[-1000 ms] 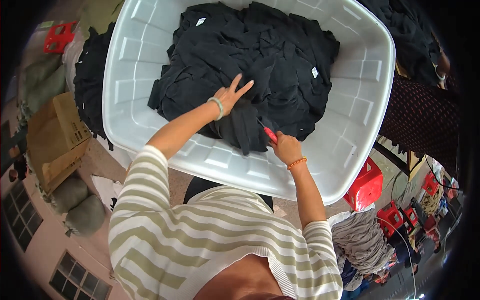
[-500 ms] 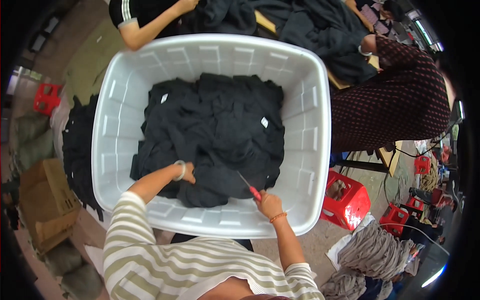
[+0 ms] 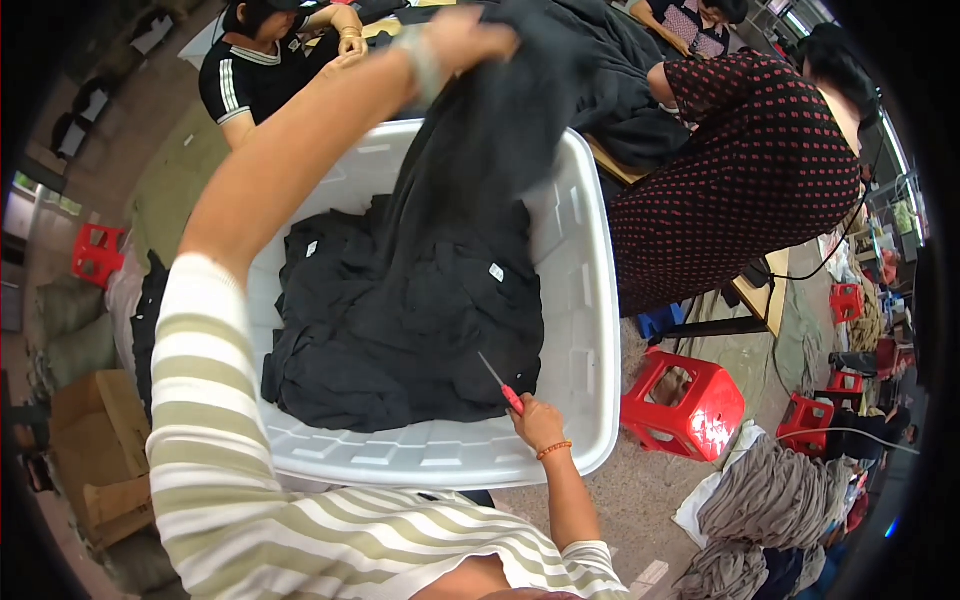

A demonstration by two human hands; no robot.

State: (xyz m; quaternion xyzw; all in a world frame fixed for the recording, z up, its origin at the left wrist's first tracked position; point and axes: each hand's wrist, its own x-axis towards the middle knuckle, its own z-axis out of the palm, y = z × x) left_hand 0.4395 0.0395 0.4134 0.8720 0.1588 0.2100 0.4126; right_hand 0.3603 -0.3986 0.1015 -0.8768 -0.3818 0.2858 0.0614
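Observation:
My left hand is raised past the far rim of a white plastic tub, blurred by motion. Its fingers are closed on a black garment, which stretches down toward the pile inside. Beneath it lies a heap of black garments with small white labels showing. My right hand hovers over the tub's near right side, wrapped round a red-handled tool with a thin pointed metal shaft. The tool points up and left above the heap; whether it touches the cloth I cannot tell.
Past the tub, people sit and lean at a table covered with black cloth. A red stool and grey cloth bundles stand right. On the left are a cardboard box and another red stool.
My left hand has risen from the heap and swung forward and right, lifting a black garment. The right hand stays near its place with the tool. The tub sits lower and further left in view.

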